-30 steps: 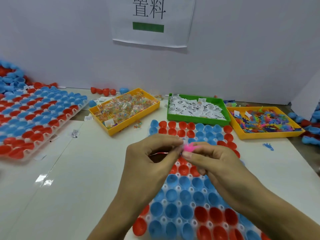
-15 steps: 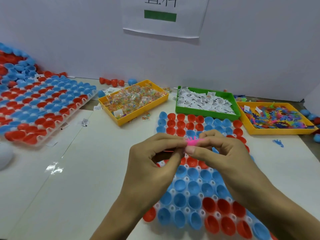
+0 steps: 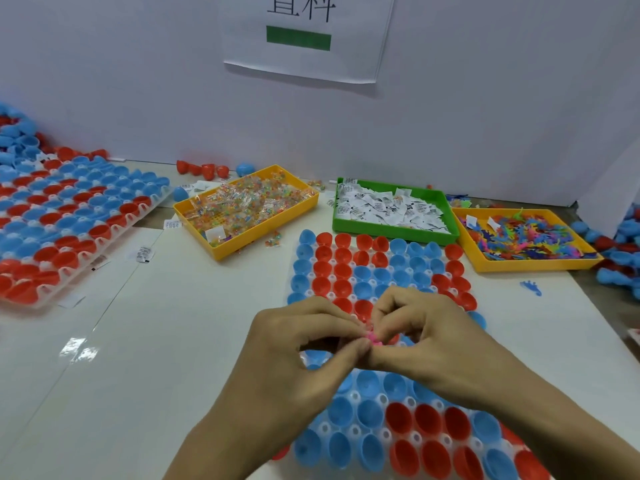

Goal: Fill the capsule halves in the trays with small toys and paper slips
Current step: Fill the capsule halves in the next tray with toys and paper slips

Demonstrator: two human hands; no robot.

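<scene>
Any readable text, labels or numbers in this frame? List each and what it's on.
"料": right-hand character on the white paper sign on the back wall; the character left of it is cropped at the top, not readable. A green bar below it carries no text.
Paper slips in the green tray: black print, too small to read.
Loose slips on the table: too small to read.

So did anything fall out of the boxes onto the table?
Yes, a few bits. A blue toy lies alone on the table, in front of the right yellow tray. Some bead packets sit just outside the left yellow tray, and paper slips are scattered to its left.
</scene>
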